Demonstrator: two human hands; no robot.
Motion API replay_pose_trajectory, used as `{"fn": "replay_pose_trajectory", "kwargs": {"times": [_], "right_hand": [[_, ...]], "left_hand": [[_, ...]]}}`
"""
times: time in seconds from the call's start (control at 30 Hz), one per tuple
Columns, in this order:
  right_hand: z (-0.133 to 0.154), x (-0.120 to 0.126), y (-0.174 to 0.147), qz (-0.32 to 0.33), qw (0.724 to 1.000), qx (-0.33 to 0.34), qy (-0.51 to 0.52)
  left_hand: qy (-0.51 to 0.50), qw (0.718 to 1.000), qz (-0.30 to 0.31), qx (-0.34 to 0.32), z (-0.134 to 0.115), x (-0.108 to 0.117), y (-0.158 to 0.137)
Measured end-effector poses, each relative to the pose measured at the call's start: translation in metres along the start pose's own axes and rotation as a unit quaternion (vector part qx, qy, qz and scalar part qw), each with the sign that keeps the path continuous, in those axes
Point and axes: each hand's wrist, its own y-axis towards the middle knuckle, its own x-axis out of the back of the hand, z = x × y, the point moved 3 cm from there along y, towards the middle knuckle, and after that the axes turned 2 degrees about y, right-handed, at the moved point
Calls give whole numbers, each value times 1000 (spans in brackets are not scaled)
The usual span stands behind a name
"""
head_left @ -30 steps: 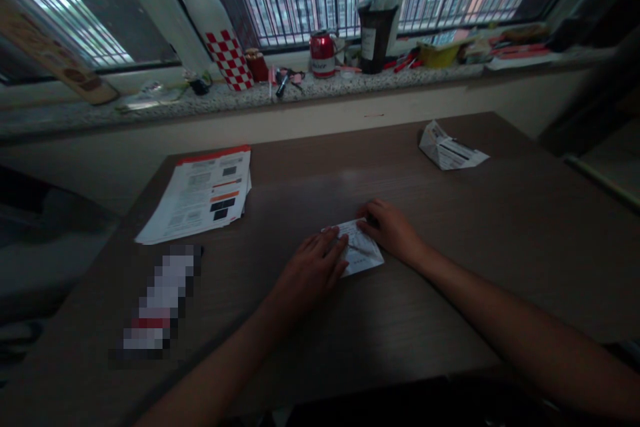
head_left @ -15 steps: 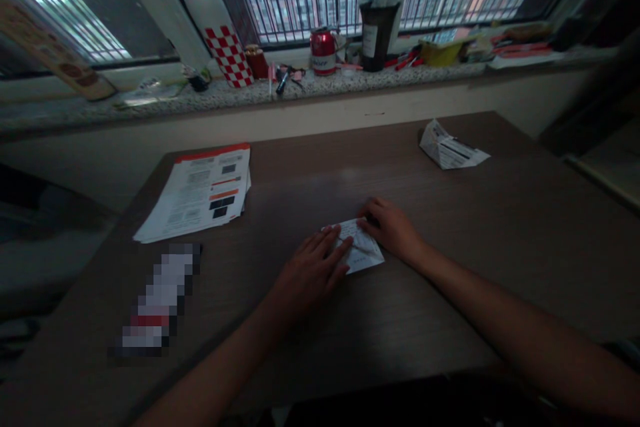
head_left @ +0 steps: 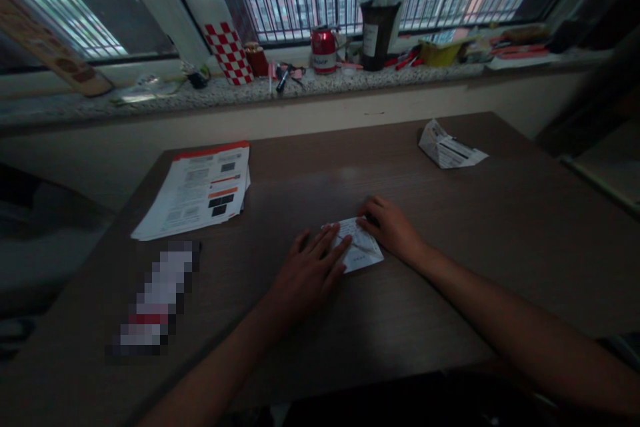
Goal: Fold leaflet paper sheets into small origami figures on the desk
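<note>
A small folded sheet of paper (head_left: 364,255), white with printed lines, lies on the brown table. My left hand (head_left: 309,265) rests flat over its left part, fingers spread and pointing up and to the right. At the paper's upper right edge, the curled fingers of my right hand (head_left: 386,223) pinch the corner. The left edge of the paper is partly hidden beneath my left fingers.
A stack of printed pages (head_left: 200,190) lies at the table's left, with a blurred-out oblong object (head_left: 157,297) nearer me. A folded paper piece (head_left: 450,150) stands far right. Along the windowsill are a checkered bottle (head_left: 227,53), a red can (head_left: 323,52) and a dark cup (head_left: 376,33).
The fingers of my left hand have spread a little, its index finger and little finger further apart. My right hand stays at the paper's corner, and the paper has hardly moved.
</note>
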Motion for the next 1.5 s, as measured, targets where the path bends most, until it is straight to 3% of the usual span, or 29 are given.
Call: {"fn": "replay_pose_trajectory", "kwargs": {"times": [0.87,1.2,1.5], "right_hand": [[4,1,-1,-3,1000,20,-21],[9,16,1,-15,999,22,18],[26,17,-31,80,986,98,-113]], "left_hand": [[-22,1000,-9,5,7,1,0],[22,998,-23,58,-9,12,3],[-4,998,-32,53,-5,18,14]]}}
